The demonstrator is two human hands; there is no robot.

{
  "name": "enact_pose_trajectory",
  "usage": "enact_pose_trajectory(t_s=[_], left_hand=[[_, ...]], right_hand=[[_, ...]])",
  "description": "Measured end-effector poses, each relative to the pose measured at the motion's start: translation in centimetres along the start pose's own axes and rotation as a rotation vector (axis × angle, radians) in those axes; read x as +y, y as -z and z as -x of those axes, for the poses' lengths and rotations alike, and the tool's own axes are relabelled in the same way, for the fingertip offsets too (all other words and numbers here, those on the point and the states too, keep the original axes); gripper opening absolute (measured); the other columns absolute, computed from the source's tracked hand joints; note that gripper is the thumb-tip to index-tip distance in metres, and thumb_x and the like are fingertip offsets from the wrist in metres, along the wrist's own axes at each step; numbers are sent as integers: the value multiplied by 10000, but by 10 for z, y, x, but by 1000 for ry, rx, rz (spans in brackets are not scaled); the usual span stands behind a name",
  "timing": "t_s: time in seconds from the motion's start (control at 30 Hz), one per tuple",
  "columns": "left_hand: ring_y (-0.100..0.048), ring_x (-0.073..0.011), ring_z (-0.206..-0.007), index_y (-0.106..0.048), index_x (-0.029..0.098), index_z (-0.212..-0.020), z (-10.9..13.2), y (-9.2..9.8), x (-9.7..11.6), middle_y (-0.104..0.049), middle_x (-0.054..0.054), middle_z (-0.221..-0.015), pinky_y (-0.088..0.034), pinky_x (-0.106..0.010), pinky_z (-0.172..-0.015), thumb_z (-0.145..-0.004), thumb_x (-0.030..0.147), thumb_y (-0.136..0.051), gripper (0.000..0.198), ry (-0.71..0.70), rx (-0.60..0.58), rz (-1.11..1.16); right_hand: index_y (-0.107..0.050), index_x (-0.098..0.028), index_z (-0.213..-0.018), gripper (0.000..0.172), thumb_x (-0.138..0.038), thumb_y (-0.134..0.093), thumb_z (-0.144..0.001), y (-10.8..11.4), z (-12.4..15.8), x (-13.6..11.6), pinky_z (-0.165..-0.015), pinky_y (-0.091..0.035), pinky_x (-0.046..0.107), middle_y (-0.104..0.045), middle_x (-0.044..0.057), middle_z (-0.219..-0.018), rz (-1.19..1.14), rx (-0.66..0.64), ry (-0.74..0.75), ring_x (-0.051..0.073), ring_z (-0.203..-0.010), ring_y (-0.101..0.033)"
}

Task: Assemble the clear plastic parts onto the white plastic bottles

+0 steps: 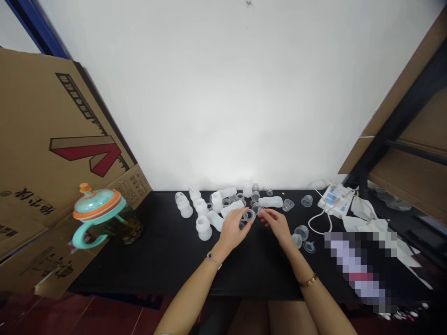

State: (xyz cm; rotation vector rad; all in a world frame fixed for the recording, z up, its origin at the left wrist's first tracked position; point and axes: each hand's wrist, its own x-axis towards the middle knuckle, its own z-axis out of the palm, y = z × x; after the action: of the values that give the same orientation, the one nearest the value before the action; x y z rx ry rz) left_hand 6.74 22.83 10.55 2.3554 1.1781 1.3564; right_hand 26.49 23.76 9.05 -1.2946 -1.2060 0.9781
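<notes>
My left hand [233,229] is closed on a clear bottle ring [252,218], gripped between thumb and fingers above the black table. Just to its right, my right hand [278,226] pinches a small clear piece [260,211] that looks like a bottle nipple; its far side is too small to make out. Around my hands lie several white bottles, one upright [204,229] to the left and one on its side [270,202] behind my right hand. Near my right wrist sit a clear cap [301,231] and a flat clear disc with a raised tip [309,247].
A black table [167,260] runs along a white wall. At left stand a pitcher with a teal handle [92,236] and a large cardboard box [31,125]. To the right are a white power strip [335,199] with a cord, crumpled white paper [365,223] and a blurred-out item [359,274].
</notes>
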Motion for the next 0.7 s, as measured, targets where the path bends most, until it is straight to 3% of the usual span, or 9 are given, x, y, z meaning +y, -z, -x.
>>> enact_pose_trajectory(t_s=[0.23, 0.53, 0.7], left_hand=[[-636, -245, -1115, -549, 224, -1253, 1, -1, -3, -666, -87, -1200, -538, -440, -979, -886, 249, -616, 374, 54, 8, 63], [-675, -213, -1047, -545, 214, -1208, -1, -2, -3, -674, -76, -1153, -574, -394, -925, -853, 235, -658, 373, 153, 58, 270], [-657, -222, -1094, -540, 239, -1321, -2, -1, -3, -633, -88, -1293, -575, -398, -927, -880, 256, -642, 452, 145, 62, 312]], right_hand=[[-713, -163, -852, 418, -571, -724, -764, -2, 5, -4, -533, -492, 259, -759, 110, -815, -312, -56, -216, 173, -616, -663], [-698, -160, -831, 332, -491, -717, -807, 0, 3, 2, -525, -494, 237, -748, 92, -793, -493, -100, -310, 142, -581, -637], [-710, -164, -842, 270, -434, -710, -833, -1, 2, 5, -529, -501, 215, -754, 80, -788, -529, -137, -361, 119, -563, -633]])
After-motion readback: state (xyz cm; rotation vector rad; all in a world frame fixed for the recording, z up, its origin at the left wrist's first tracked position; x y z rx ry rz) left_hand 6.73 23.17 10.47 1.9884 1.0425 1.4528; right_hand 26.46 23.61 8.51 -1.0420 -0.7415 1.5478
